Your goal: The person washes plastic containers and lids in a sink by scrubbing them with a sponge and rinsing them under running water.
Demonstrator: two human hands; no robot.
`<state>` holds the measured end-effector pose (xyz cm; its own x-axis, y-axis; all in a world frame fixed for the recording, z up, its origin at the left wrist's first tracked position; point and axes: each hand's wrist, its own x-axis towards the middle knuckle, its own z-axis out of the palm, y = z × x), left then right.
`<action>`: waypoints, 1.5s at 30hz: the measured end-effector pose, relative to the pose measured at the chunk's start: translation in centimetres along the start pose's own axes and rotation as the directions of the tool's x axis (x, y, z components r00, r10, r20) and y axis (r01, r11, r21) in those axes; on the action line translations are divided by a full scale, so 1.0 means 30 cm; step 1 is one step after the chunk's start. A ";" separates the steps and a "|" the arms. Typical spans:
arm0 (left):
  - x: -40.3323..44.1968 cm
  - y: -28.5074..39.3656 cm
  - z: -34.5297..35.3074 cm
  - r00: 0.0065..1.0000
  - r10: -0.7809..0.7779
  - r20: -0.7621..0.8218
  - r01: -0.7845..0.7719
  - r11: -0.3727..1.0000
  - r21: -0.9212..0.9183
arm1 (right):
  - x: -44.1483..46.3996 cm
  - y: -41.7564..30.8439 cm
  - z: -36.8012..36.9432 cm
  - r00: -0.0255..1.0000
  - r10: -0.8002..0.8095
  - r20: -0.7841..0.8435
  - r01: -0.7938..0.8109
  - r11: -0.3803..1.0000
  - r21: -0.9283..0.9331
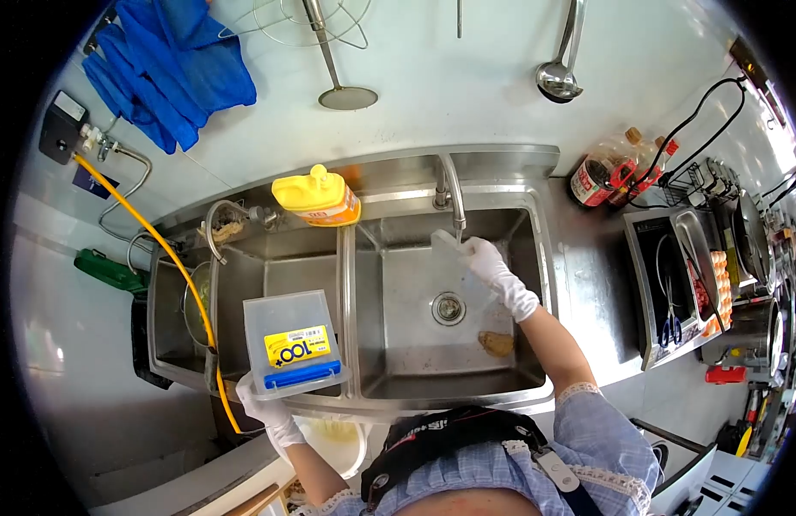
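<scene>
My left hand, in a white glove, is closed on the near edge of a clear plastic food container. The container has a yellow label and a blue latch, and is over the sink's left side. At the right basin, my gloved right hand grips a translucent, pale flat piece just under the faucet. Whether that piece is a lid I cannot tell. A brown sponge-like pad lies on the basin floor, right of the drain.
A yellow jug stands behind the basin divider. An orange hose crosses the left basin. Bottles and a tray with scissors occupy the right counter. Ladles and blue cloths hang on the wall.
</scene>
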<state>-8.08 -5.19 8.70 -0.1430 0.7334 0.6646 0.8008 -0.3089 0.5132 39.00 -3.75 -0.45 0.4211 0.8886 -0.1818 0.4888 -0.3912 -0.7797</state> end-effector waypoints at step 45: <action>-0.099 0.491 0.767 0.095 -0.059 0.994 0.635 0.772 -0.015 | -0.192 -0.069 0.059 0.835 -0.543 -0.086 0.310 0.594 -0.742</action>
<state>17.53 2.03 1.78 0.5176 0.6895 -0.5066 0.5186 0.2181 0.8267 34.22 -7.63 1.16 0.1519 0.9339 0.3236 0.9880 -0.1347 -0.0750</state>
